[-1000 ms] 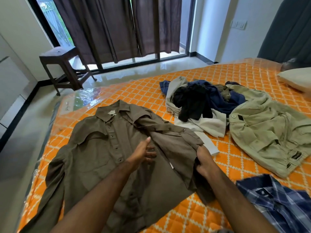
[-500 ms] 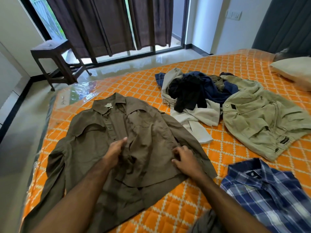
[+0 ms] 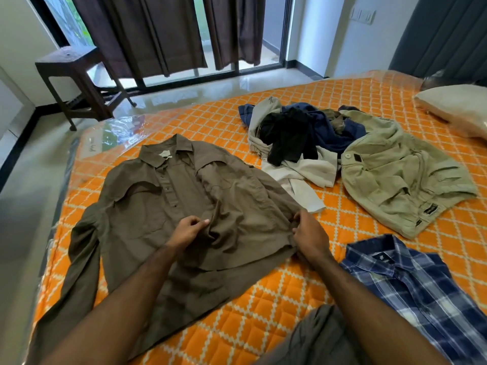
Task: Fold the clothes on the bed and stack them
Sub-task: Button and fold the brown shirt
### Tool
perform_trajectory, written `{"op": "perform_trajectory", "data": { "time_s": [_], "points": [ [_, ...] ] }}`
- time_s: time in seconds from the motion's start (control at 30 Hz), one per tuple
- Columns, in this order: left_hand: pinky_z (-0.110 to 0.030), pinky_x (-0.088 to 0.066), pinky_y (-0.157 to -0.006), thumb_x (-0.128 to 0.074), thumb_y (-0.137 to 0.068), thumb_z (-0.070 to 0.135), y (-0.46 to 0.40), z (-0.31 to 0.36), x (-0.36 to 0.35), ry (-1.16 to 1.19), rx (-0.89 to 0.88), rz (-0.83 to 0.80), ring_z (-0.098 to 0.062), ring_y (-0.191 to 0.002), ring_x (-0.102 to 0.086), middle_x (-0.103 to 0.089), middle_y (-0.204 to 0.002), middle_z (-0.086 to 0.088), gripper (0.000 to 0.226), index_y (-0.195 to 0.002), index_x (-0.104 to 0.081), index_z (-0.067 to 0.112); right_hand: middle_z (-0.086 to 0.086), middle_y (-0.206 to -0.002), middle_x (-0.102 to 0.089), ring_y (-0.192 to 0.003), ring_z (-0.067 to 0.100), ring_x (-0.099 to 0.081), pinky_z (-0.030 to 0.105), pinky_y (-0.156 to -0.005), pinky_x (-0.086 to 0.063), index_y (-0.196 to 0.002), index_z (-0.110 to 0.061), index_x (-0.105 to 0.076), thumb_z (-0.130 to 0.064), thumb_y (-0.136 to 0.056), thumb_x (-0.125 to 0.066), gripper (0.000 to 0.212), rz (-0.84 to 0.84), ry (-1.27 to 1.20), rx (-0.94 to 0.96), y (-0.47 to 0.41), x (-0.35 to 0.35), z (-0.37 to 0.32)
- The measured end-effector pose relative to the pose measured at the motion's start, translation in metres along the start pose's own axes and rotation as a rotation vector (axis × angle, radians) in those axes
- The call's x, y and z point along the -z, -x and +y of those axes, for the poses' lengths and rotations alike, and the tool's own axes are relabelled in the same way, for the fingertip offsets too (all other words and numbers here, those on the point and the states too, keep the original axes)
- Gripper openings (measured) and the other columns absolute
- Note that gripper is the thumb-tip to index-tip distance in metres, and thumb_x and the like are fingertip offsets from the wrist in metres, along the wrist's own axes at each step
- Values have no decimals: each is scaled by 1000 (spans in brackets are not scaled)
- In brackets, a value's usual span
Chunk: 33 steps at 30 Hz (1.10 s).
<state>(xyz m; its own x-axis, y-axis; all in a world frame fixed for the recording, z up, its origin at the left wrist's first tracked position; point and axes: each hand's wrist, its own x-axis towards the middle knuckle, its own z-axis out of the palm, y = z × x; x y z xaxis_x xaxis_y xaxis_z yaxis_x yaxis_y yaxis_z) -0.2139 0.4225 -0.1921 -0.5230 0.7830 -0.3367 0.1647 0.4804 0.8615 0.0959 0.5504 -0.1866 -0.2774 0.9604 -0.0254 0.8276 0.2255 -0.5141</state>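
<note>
Right now the brown shirt (image 3: 163, 212) lies front-up on the orange bed (image 3: 342, 227), collar toward the window, its left sleeve trailing down the near-left edge; both hands are on its lower front. The left hand (image 3: 188, 230) has fingers curled and pinches a bunch of cloth near the button line at the shirt's middle; the right hand (image 3: 308, 233) grips the shirt's right edge, fingers curled over the folded-in cloth, just where the shirt meets the bare quilt.

Beyond the right hand, near but apart from the shirt, sits a loose heap of clothes (image 3: 295, 138): black, navy and cream pieces tangled together, a cream strip reaching almost to the shirt's side; touching that heap on its right lies a khaki garment (image 3: 400, 177), crumpled. Near the right forearm lies a blue plaid shirt (image 3: 411, 285), collar up, just beside the brown one but not touching; a grey cloth (image 3: 316, 338) bunches at the bottom edge between the forearms.

A pillow (image 3: 456, 106) rests at the far right; a dark wooden stool (image 3: 76, 83) stands on the floor before the brown curtains (image 3: 147, 32).
</note>
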Motion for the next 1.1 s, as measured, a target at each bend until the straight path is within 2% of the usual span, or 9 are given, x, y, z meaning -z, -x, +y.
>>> {"op": "perform_trajectory", "data": {
  "time_s": [0.2,0.3,0.37,0.47,0.57,0.67,0.8,0.97,1.1],
  "points": [
    [-29,-44,-67,-69,-93,28,18,0,0,-131,-147,2,-11,-73,-52,-56,-80,0,26,-92,-59,4,4,-111,-53,-102,26,-53,42,-83,-49,-111,-20,-54,-9,-83,-60,30,0,203,424,23,-25,-33],
    [-36,-51,-77,-73,-90,29,21,-10,12,-356,-78,-69,-19,-91,-62,-65,-99,-5,27,-106,-61,10,8,-116,-53,-110,30,-51,42,-90,-46,-112,-15,-56,-8,-83,-61,30,-175,104,516,39,-41,-60],
    [-42,-53,-83,-74,-89,28,29,-17,20,-462,-72,-46,-27,-95,-65,-69,-101,-11,26,-103,-65,8,12,-109,-54,-108,31,-54,32,-90,-43,-109,-8,-59,0,-79,-59,31,-321,-83,577,52,-52,-78],
    [-40,-48,-69,-72,-90,30,40,-12,18,-487,-206,28,-25,-79,-61,-61,-79,-4,23,-83,-58,13,8,-101,-58,-95,17,-58,9,-82,-38,-105,-6,-66,10,-75,-56,35,-343,-318,610,68,-58,-103],
    [-37,-43,-68,-64,-97,25,54,11,13,-253,-285,-60,-15,-71,-55,-58,-73,-2,23,-80,-58,11,6,-102,-66,-93,7,-60,7,-80,-43,-111,-5,-65,3,-88,-63,24,-312,-551,470,78,-61,-124],
    [-40,-56,-66,-45,-106,29,80,32,9,63,-136,-280,-25,-77,-70,-70,-89,-8,28,-105,-67,11,13,-101,-69,-94,20,-66,30,-76,-52,-112,-5,-61,-31,-99,-63,30,-367,-877,86,80,-58,-137],
    [-49,-59,-79,-34,-108,31,98,31,6,230,109,-467,-38,-99,-72,-67,-126,-8,40,-130,-60,11,2,-88,-61,-82,13,-60,23,-67,-46,-108,-5,-58,-49,-92,-67,47,-420,-793,-119,71,-61,-133],
    [-25,-51,-62,-40,-94,-5,96,15,15,-17,-59,-297,-22,-88,-67,-65,-118,-6,47,-130,-61,16,5,-80,-69,-78,20,-63,43,-76,-52,-86,-9,-70,-24,-96,-66,18,-465,-701,-96,59,-74,-121],
    [-32,-58,-77,-62,-91,2,84,-23,24,-301,-149,-25,-18,-87,-67,-69,-105,-11,17,-106,-66,9,8,-87,-73,-79,19,-69,28,-65,-56,-90,-5,-71,-14,-98,-64,14,-495,-720,-97,60,-67,-118]
  ]
}}
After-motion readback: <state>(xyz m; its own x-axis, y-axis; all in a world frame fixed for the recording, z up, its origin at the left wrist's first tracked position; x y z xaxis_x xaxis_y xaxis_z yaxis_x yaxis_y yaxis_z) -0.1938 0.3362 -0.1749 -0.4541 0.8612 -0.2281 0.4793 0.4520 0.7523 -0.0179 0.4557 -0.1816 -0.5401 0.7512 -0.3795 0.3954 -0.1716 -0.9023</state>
